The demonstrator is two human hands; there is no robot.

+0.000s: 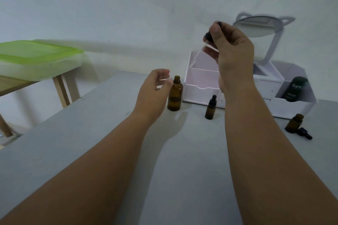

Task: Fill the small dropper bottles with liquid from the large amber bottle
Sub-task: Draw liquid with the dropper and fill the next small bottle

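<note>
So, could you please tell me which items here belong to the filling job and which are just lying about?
For the job: large amber bottle, open; dropper in the right hand; capped small bottle; open small bottle with its cap beside it.

Lying about: white organiser, mirror, dark green bottle, green-lidded box.

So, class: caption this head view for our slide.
Right hand lifts the dropper above the open large amber bottle; left hand reaches beside it.

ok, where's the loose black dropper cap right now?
In the head view the loose black dropper cap lies on its side on the grey table, far right, beside the small uncapped amber bottle before the white organiser.
</note>
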